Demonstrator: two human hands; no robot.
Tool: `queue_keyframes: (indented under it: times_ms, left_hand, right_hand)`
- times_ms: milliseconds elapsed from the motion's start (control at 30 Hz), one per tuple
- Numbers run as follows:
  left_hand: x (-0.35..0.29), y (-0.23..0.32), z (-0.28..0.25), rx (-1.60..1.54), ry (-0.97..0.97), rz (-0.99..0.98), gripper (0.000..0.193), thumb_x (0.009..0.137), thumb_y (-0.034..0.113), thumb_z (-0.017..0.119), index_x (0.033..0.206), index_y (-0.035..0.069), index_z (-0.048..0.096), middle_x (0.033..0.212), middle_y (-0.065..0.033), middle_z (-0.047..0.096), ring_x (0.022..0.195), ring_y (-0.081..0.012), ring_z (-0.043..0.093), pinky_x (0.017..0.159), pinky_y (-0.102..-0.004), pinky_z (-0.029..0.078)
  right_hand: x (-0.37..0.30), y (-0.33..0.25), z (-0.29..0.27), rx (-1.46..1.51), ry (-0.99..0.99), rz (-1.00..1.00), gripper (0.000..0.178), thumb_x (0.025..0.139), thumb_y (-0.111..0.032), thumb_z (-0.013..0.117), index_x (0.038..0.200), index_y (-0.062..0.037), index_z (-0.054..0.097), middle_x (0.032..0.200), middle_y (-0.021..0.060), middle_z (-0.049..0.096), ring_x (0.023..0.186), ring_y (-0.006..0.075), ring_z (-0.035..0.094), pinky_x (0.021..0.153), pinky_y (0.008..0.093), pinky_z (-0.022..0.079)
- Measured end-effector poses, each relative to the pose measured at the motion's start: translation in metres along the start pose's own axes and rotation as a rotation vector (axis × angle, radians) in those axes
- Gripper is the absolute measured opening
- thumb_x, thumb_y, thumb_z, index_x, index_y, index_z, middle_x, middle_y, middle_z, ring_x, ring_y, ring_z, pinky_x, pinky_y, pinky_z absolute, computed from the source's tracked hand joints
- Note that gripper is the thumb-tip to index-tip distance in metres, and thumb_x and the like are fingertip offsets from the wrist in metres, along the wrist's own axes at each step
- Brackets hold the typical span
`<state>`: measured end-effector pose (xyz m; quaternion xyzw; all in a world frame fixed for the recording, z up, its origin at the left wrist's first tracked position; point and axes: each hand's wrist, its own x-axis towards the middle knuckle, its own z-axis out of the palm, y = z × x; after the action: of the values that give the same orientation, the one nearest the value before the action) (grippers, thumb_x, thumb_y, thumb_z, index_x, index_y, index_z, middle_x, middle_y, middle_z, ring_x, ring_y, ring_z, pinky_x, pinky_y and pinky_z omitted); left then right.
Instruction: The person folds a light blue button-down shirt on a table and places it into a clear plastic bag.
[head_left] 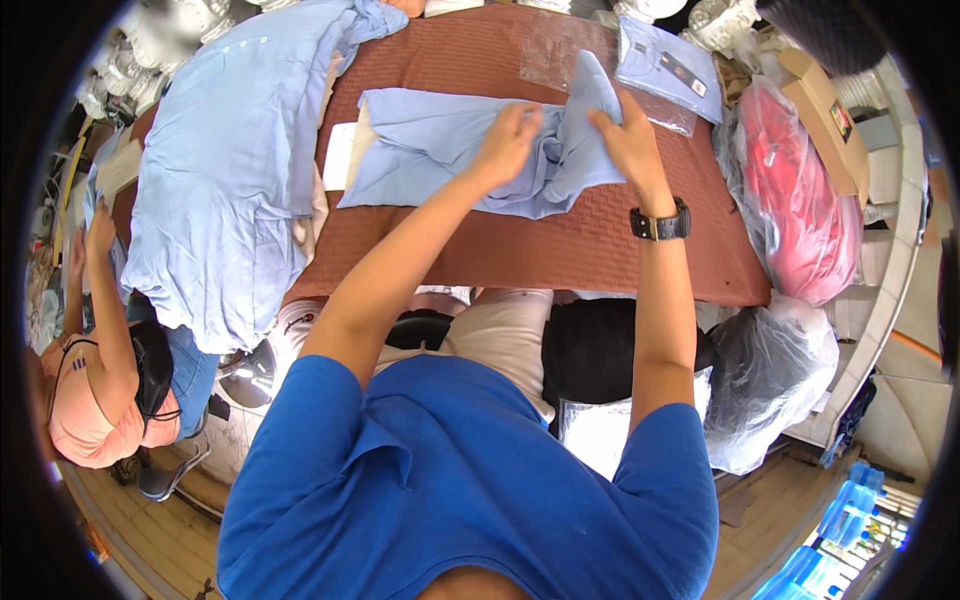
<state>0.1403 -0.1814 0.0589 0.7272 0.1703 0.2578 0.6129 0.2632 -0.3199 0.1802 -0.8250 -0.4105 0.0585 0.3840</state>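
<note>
- On my head feed, a counter [480, 255] under textured brown cloth fills the middle of the room, bent at its edges by the wide lens; a pale plank floor [740, 540] shows at lower right.
- The light blue garment [430, 150] I am watching lies across the centre of the counter, its left part flat, its middle bunched, its right end raised upright.
- I see the right hand [632, 140] clamped on that raised end, thumb on the near face; a dark watch [660, 221] sits on its wrist.
- The left hand [508, 142] is over the bunched middle, well apart from the right, fingers curled and slightly blurred; I cannot tell whether it grips fabric.
- A white card [340, 158] sticks out at the garment's left end.
- Left of it I have a big heap of light blue shirts [225, 170] hanging past the near edge.
- At upper right lies a packaged shirt [650, 60], beside a clear plastic sheet [560, 45].
- Farther right I make out a red bundle [800, 190] in clear plastic against a cardboard box [825, 125].
- At my far left, a co-worker [90, 420] in peach has raised arms by more blue cloth.
</note>
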Motion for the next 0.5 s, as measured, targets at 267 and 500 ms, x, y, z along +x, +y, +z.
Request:
queue_keyframes:
  times_ms: [267, 500]
  left_hand:
    - [-0.019, 0.072, -0.153, -0.928, -0.152, -0.507, 0.102, 0.09, 0.079, 0.05, 0.145, -0.006, 0.045, 0.138, -0.0235, 0.056, 0.123, -0.0344, 0.06, 0.102, -0.0478, 0.05]
    - [-0.048, -0.02, -0.216, -0.398, 0.064, -0.517, 0.054, 0.1, 0.039, 0.062, 0.137, 0.001, 0.055, 0.129, -0.0127, 0.065, 0.118, -0.0259, 0.064, 0.102, -0.042, 0.05]
  right_hand:
    - [0.014, -0.109, 0.11, -0.051, -0.071, -0.234, 0.037, 0.091, -0.021, 0.063, 0.116, 0.0056, 0.062, 0.104, 0.0344, 0.068, 0.097, 0.049, 0.068, 0.084, 0.0522, 0.055]
    - [-0.018, -0.116, 0.2, 0.21, -0.411, -0.235, 0.032, 0.092, -0.021, 0.067, 0.115, 0.0014, 0.065, 0.11, 0.027, 0.068, 0.104, 0.0415, 0.065, 0.09, 0.047, 0.052]
